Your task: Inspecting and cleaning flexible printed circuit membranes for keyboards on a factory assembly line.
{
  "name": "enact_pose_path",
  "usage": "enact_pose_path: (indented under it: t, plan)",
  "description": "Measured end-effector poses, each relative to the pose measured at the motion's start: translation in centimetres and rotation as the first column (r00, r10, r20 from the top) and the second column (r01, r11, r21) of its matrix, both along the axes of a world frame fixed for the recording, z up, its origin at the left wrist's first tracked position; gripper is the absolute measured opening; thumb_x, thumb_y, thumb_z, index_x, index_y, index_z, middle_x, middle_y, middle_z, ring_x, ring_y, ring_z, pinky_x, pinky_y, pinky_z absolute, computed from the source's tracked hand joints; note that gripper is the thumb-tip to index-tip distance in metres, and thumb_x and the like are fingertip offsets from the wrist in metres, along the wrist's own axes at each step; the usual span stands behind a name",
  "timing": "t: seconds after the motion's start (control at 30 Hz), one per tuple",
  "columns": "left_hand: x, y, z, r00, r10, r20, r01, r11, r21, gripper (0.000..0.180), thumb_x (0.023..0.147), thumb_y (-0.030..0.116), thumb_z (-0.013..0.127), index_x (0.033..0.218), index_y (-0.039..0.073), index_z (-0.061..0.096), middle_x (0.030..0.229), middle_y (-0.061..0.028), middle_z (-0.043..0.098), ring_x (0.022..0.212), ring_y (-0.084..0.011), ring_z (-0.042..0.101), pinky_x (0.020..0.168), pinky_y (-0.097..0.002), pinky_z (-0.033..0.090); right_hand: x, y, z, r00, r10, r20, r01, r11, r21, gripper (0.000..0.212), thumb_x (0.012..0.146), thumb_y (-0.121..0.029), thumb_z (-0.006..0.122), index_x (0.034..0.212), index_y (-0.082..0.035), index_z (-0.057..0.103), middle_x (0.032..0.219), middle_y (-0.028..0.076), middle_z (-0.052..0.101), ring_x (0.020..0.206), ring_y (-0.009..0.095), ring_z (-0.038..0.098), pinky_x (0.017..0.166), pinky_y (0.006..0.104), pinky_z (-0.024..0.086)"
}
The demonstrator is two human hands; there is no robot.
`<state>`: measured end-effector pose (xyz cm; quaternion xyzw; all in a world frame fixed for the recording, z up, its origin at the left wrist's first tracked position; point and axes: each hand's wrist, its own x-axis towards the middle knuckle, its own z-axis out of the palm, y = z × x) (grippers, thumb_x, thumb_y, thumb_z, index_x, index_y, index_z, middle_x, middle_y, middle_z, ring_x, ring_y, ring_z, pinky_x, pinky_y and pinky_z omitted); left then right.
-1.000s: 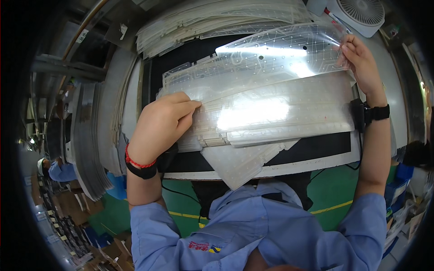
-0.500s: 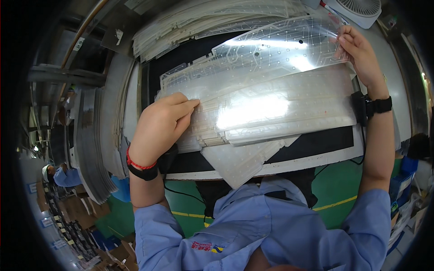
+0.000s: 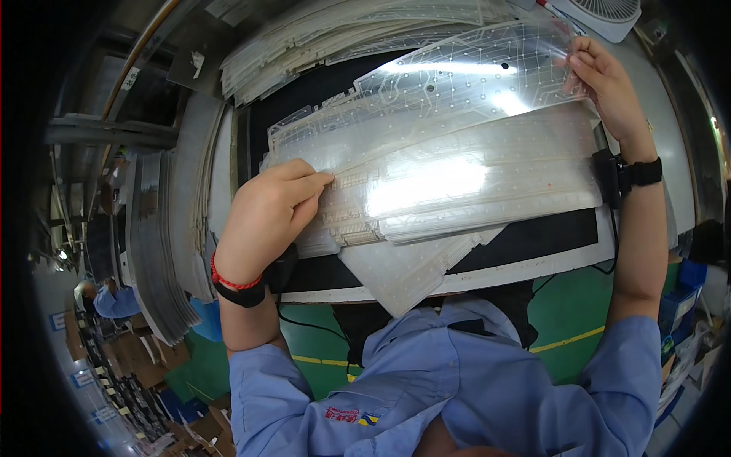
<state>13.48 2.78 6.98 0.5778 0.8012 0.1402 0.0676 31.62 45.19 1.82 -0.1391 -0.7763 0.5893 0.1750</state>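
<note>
A clear plastic sheet printed with fine circuit lines and dots (image 3: 457,80) is raised and tilted over the table. Its far right corner is pinched by my right hand (image 3: 605,87), thumb against fingers. At the near left, my left hand (image 3: 278,206) is closed, thumb and forefinger pinching an edge of the sheets; which layers lie between them I cannot make out. Beneath spreads a stack of similar translucent sheets (image 3: 487,206), fanned in layers and bright with glare. One sheet (image 3: 400,282) sticks out below the stack, its corner over the table's front edge.
A black mat (image 3: 544,232) lies under the stack on a white table. More sheets are piled (image 3: 304,49) at the back, and tall stacks (image 3: 156,244) stand at the left. A white fan (image 3: 609,15) sits at the back right. Another person (image 3: 114,299) is at far left.
Both hands keep their pinches on the sheets. My right hand has shifted very slightly up, and the raised sheet's right end with it. The stack looks the same.
</note>
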Motion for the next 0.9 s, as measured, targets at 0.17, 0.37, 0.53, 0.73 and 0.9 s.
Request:
enact_pose_path:
  t: [0.17,0.37,0.53,0.73,0.9]
  plan:
    - [0.19,0.05,0.02,1.0,0.015,-0.008,-0.015,1.0,-0.009,0.023,0.078,-0.002,0.06,0.1,-0.002,0.068,0.086,-0.0142,0.062,0.078,-0.0306,0.061,0.07,-0.035,0.049,0.0,-0.11,-0.01,1.0,-0.007,-0.006,0.007,1.0,0.004,0.019,0.098,-0.018,0.051,0.116,-0.011,0.054,0.103,0.0,0.068,0.074,0.001,0.058,0.063,0.0156,0.041]
    - [0.3,0.09,0.11,1.0,0.001,-0.01,-0.001,1.0,-0.002,0.024,0.078,-0.002,0.06,0.1,-0.001,0.068,0.086,-0.0139,0.062,0.078,-0.0305,0.061,0.069,-0.0349,0.049,0.05,0.0,-0.04,1.0,-0.007,0.0,0.007,1.0,0.01,0.019,0.098,-0.018,0.052,0.116,-0.011,0.054,0.103,0.001,0.068,0.074,0.002,0.059,0.063,0.0156,0.042]
    - [0.24,-0.02,0.15,1.0,-0.001,-0.008,0.001,1.0,-0.01,0.025,0.077,-0.003,0.06,0.1,-0.001,0.068,0.087,-0.0141,0.062,0.078,-0.0305,0.061,0.069,-0.0348,0.049,0.09,-0.02,0.0,1.0,0.003,-0.016,-0.003,1.0,0.017,0.019,0.098,-0.018,0.052,0.116,-0.011,0.053,0.103,0.001,0.068,0.075,0.002,0.059,0.063,0.0157,0.042]
    - [0.25,-0.06,0.05,1.0,-0.005,-0.011,0.005,1.0,-0.002,0.024,0.077,-0.003,0.061,0.1,-0.002,0.068,0.088,-0.0139,0.062,0.078,-0.0304,0.061,0.069,-0.0344,0.049,0.06,-0.21,0.09,1.0,0.0,-0.017,0.0,1.0,0.013,0.017,0.098,-0.017,0.052,0.114,-0.011,0.054,0.102,0.001,0.068,0.075,0.002,0.059,0.063,0.0153,0.042]
    - [0.39,-0.05,0.09,1.0,0.003,-0.024,-0.003,1.0,-0.004,0.024,0.077,-0.004,0.061,0.099,-0.001,0.068,0.088,-0.014,0.062,0.079,-0.0301,0.062,0.069,-0.0341,0.05,0.08,-0.1,0.03,1.0,0.01,-0.026,-0.01,1.0,0.014,0.019,0.098,-0.016,0.051,0.115,-0.01,0.054,0.102,0.001,0.068,0.075,0.002,0.059,0.063,0.0156,0.042]
